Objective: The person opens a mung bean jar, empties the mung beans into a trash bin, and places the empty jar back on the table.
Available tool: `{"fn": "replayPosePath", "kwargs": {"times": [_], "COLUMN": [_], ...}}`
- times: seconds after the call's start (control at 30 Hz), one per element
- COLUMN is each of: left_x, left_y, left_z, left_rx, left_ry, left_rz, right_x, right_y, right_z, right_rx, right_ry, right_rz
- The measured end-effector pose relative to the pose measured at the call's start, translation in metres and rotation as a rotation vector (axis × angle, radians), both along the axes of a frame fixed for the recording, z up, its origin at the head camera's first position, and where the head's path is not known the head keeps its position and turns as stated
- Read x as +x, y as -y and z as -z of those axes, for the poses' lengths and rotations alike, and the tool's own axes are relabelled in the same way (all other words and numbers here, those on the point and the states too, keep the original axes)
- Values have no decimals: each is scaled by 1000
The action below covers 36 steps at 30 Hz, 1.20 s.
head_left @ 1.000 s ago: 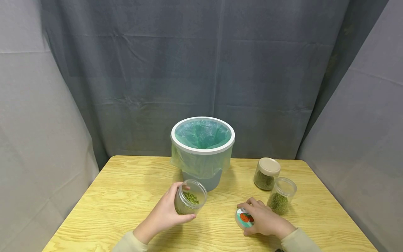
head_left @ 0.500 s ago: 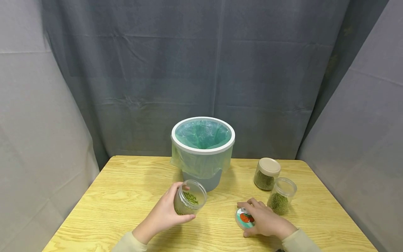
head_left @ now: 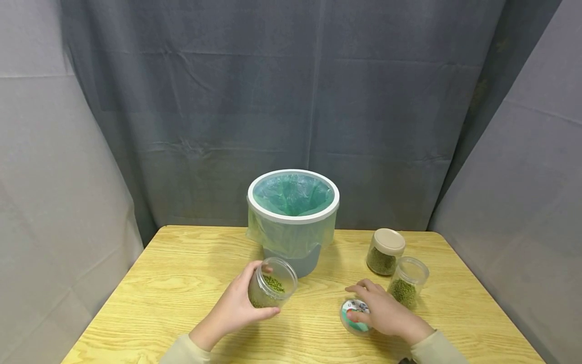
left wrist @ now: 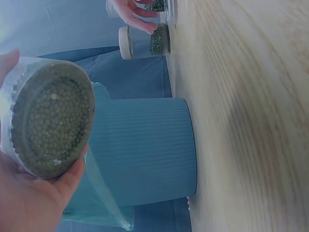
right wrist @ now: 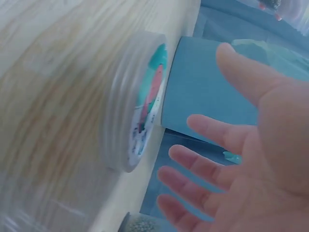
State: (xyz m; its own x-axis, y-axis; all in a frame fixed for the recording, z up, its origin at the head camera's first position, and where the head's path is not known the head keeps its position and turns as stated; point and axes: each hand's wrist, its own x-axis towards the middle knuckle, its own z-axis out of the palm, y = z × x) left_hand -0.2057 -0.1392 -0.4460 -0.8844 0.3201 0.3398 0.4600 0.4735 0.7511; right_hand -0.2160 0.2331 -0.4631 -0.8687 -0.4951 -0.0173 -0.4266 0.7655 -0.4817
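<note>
My left hand (head_left: 234,306) grips a clear, lidless jar (head_left: 265,298), tilted and raised above the table in front of the bin. Green mung beans (left wrist: 58,121) fill its lower part. A round lid (head_left: 358,326) with a tomato picture lies flat on the table. Just over it hovers my right hand (head_left: 386,311), fingers spread and holding nothing; the right wrist view shows a gap between the fingers and the lid (right wrist: 128,104). To the right of this hand stands another uncovered jar (head_left: 404,288), partly filled with mung beans.
A bin (head_left: 297,265) with a white rim and green liner stands at the table's back middle. Behind the uncovered jar is a jar with a beige lid (head_left: 386,245). Grey curtains (head_left: 227,111) enclose the wooden table (head_left: 182,283).
My right hand has let go of the lid and lifted slightly off it; the lid stays on the table. My left hand and the jar have shifted slightly left and up.
</note>
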Motion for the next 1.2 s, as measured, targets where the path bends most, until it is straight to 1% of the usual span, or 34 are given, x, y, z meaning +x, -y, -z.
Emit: {"fn": "replayPosePath", "kwargs": {"times": [0.13,0.27,0.33,0.53,0.77,0.97,1.07,1.2], "left_x": [0,0,1,2,3,5,5,4], "left_y": [1,3,4,5,8,13,15,17], "left_z": [-1,-3,-5,-12,-22,-29,-33,-38], "left_rx": [10,32,37,46,50,44,41,24], "left_ry": [-2,20,29,44,63,66,79,74], "left_rz": [1,-11,-19,-29,-24,-51,-49,-42], "right_x": [1,2,3,5,2,-1,-1,0], "right_y": [2,4,6,9,8,9,11,13], "right_z": [-6,-12,-15,-29,-47,-57,-62,-71], "right_rx": [-26,-34,-32,-34,-43,-77,-82,-90], "right_ry": [-18,-15,-30,-128,-200,-329,-361,-388], "right_rz": [11,25,20,15,37,48,73,89]}}
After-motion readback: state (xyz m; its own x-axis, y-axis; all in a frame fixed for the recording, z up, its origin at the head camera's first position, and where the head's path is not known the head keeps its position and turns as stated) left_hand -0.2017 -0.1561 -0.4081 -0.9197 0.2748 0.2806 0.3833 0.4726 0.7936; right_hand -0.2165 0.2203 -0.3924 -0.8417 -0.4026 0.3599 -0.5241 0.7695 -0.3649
